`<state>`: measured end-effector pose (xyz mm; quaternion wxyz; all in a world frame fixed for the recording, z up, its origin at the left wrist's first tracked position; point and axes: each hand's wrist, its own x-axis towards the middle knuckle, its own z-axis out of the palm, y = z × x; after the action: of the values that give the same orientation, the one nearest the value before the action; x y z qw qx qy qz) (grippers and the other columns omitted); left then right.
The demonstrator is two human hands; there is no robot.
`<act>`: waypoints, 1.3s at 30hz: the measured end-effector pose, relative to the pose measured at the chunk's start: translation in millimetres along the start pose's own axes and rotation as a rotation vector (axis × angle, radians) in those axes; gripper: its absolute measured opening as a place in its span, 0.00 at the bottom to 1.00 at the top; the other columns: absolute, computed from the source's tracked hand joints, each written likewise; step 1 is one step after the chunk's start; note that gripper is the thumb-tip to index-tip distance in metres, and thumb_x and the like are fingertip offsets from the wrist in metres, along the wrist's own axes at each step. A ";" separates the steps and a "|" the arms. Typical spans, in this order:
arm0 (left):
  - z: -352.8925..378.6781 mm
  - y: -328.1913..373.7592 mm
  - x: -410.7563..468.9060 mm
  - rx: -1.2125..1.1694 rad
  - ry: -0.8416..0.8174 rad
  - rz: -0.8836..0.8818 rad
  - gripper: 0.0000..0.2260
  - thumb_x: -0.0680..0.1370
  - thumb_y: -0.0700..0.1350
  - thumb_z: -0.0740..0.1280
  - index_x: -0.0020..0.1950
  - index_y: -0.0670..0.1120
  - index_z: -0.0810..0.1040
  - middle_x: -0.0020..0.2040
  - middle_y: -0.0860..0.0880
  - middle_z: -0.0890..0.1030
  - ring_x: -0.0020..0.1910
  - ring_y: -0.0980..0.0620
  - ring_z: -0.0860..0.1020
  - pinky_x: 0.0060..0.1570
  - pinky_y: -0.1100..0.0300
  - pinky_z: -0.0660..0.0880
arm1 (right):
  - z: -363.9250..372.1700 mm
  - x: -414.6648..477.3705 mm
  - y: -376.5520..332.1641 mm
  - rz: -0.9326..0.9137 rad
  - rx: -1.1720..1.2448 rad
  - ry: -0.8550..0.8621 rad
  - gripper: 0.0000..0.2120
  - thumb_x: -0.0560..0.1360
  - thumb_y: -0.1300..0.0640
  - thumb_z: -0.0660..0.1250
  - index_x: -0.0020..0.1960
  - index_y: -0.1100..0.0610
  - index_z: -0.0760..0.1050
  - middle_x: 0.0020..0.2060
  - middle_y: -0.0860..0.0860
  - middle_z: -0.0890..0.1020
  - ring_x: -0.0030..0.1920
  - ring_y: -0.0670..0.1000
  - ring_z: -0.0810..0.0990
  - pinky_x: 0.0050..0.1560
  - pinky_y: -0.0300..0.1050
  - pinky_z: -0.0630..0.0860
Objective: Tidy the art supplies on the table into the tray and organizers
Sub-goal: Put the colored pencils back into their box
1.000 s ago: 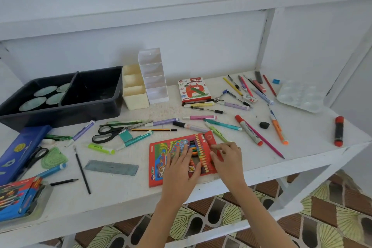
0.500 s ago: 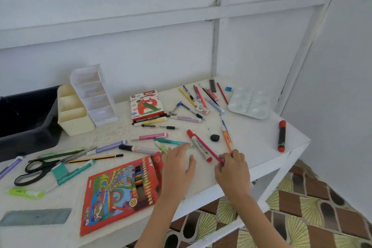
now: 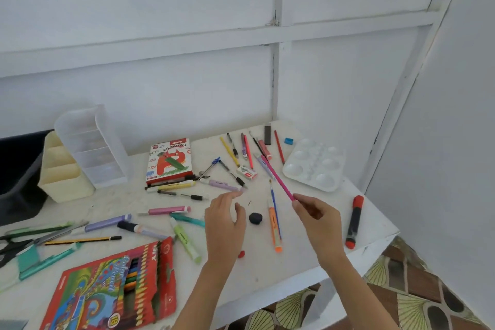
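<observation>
My right hand [image 3: 318, 220] pinches the lower end of a pink pencil [image 3: 277, 178] and holds it tilted above the table, tip pointing up and left. My left hand [image 3: 225, 225] hovers over the table's middle with fingers loosely apart and nothing in it; a red marker cap [image 3: 242, 254] peeks out below its wrist. The black tray [image 3: 18, 169] is cut off at the far left. Beside it stand a cream organizer [image 3: 64, 182] and a clear tiered organizer [image 3: 88, 147]. Several pens, markers and pencils lie scattered between them and my hands.
An open red colour pencil box [image 3: 107, 292] lies at the front left, with scissors [image 3: 16, 245] further left. An oil pastels box [image 3: 170, 161] sits mid-back and a white palette [image 3: 313, 165] back right. A black eraser [image 3: 255, 218], orange pen [image 3: 274, 228] and red-black marker [image 3: 355, 222] lie near my hands.
My view has swung right. Both hands left the colour pencil box; my right hand took hold of the pink pencil and lifted it off the table. My left hand rose over the marker.
</observation>
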<state>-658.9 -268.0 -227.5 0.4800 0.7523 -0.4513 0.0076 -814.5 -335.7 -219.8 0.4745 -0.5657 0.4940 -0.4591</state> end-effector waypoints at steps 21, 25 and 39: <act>114.3 -14.6 142.2 0.632 -0.201 -0.221 0.07 0.77 0.48 0.63 0.49 0.45 0.76 0.49 0.48 0.76 0.53 0.49 0.71 0.52 0.59 0.66 | -3.4 118.8 -20.1 0.144 0.300 0.253 0.12 0.74 0.57 0.68 0.57 0.51 0.75 0.40 0.52 0.83 0.39 0.51 0.82 0.43 0.39 0.79; 117.9 -23.4 147.4 0.491 -0.134 -0.296 0.05 0.74 0.44 0.67 0.42 0.43 0.79 0.42 0.48 0.78 0.46 0.49 0.75 0.46 0.57 0.70 | 3.4 124.2 -13.8 0.166 0.281 0.244 0.13 0.74 0.58 0.69 0.58 0.52 0.75 0.40 0.51 0.83 0.40 0.51 0.82 0.42 0.39 0.79; -1.1 18.2 134.8 -0.393 0.355 -0.096 0.05 0.79 0.42 0.65 0.52 0.41 0.76 0.46 0.49 0.80 0.46 0.59 0.78 0.48 0.73 0.74 | 36.5 83.4 -14.8 0.243 0.432 0.042 0.13 0.73 0.61 0.69 0.57 0.56 0.75 0.39 0.57 0.83 0.37 0.52 0.83 0.41 0.42 0.81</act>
<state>-591.1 -360.1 -154.0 0.6884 0.6520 -0.3167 0.0287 -769.1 -414.7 -205.6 0.6259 -0.3777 0.4585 -0.5053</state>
